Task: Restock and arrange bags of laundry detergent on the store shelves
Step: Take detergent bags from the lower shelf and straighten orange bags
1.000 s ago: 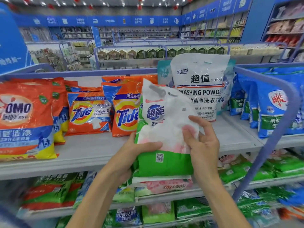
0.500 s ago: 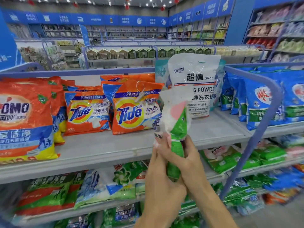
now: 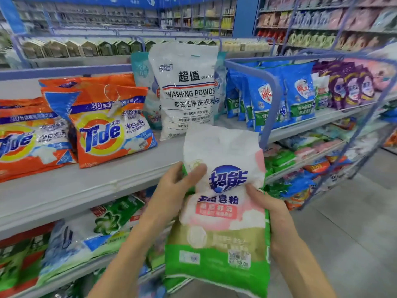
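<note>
Just past your left hand runs the front edge of the grey shelf. A wide bare strip of that shelf lies up and to the left of this hand. It sits between the edge and the orange Tide bag, which leans back on more orange bags.

Straight above your hands stands a tall white washing powder bag, with some bare shelf in front of it. A blue rail bends down to the shelf edge just above your right hand. Its lower end is very near the top right corner of the bag you hold. Past the rail, blue bags fill the shelf. Open grey floor lies to the right of your right hand. Under your left arm, the lower shelf is packed with green and blue bags.

You hold the green and white bag between your two hands, in front of the shelf edge and not on it. It stands upright with its front facing you, and its top is crumpled. Your left hand grips its left side, with the thumb across the front near the top. Your right hand grips its right side, with the thumb beside the blue logo. The other fingers go behind the bag, where you cannot see them. The bag keeps your hands apart.
</note>
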The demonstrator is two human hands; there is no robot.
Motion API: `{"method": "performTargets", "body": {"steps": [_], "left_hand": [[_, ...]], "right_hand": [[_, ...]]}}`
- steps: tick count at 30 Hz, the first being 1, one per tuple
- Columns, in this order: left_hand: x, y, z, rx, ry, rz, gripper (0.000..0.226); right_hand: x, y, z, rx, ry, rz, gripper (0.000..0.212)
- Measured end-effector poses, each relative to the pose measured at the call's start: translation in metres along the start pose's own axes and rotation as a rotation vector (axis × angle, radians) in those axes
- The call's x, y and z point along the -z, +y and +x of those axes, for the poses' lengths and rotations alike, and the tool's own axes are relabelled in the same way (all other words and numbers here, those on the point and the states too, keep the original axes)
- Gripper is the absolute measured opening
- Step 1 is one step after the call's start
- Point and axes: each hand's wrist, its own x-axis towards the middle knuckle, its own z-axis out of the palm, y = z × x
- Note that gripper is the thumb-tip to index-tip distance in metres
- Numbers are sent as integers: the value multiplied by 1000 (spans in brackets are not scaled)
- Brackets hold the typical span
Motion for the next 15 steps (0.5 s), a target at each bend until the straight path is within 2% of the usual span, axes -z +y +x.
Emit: {"method": "performTargets", "body": {"steps": [2,4,6,7,11,15], "left_hand": [[-21,19,10,30,-17,-120,57],[-46,33,14,25,37,-147,31],[-75,41,14,31,33,-162,17],[-90,43,13,34,23,-174,15],[-158,55,7,10,-59,-282,17],[-228,70,-1,-101,-164,-275,20]], "right_hand": [[21,-15,-1,-52,93,-124,39],[44,-26,-13,-49,35,-168,42],[64,-38,-17,-52,17,-234,71],[74,-43,-26,-31,-23,-204,80],[132,-67,-48,99,-71,-191,81],[206,-96,-55,178,-63,-441,72]]}}
